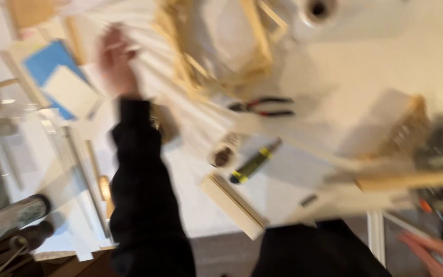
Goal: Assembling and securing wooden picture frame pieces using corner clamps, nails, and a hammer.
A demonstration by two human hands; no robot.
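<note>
The whole view is blurred by motion. My left hand (pixel 116 61), in a black sleeve, reaches far out over the white table (pixel 334 66) and lies against the upper end of some long white rolls (pixel 201 120). The blur hides whether it grips them. Beside the rolls is a heap of light wooden frames (pixel 221 46). My right hand (pixel 437 254) hangs low at the bottom right, off the table's edge, with its fingers apart and nothing in it.
Pliers with dark handles (pixel 262 106) and a yellow and black pen-like tool (pixel 255 161) lie mid-table. A wooden bar (pixel 232 205) sits near the front edge, with wooden pieces (pixel 406 138) at right. At left are a blue sheet (pixel 52 64) and dark bottles (pixel 11 218).
</note>
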